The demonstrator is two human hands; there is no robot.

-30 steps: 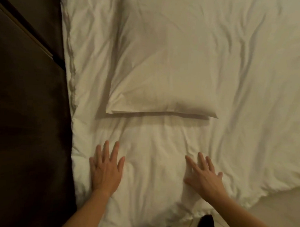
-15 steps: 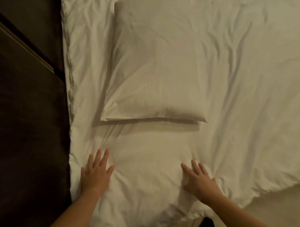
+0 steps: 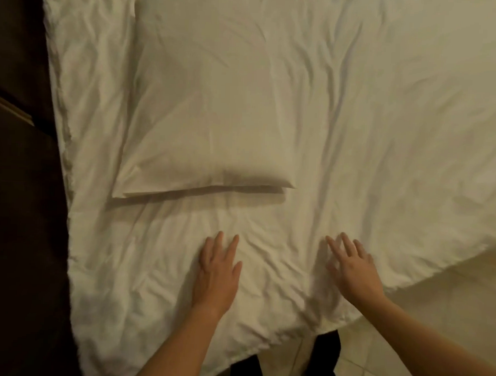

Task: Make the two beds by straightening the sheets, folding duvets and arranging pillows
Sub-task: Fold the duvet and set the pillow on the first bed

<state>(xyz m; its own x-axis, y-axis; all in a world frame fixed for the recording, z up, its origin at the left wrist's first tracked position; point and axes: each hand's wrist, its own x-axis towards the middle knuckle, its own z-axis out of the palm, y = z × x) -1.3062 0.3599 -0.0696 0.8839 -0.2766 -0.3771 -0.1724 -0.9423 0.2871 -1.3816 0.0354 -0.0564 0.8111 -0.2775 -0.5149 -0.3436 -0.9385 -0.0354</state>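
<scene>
Head view, left grip: left hand is laid flat, palm down, fingers spread, on the white sheet; nothing is pinched.
Head view, right grip: right hand is likewise flat with fingers fanned, resting on the sheet nearer the bed's right edge.
Crease field: a patch of wrinkles is seen between the two hands and just ahead of them.
Pillow: the pillow lies flat, directly beyond the left hand, apart from it; its long axis runs away from the person.
Key relation: the left hand is judged nearer the pillow's open end.
Surroundings: a dark headboard borders the left side.
</scene>
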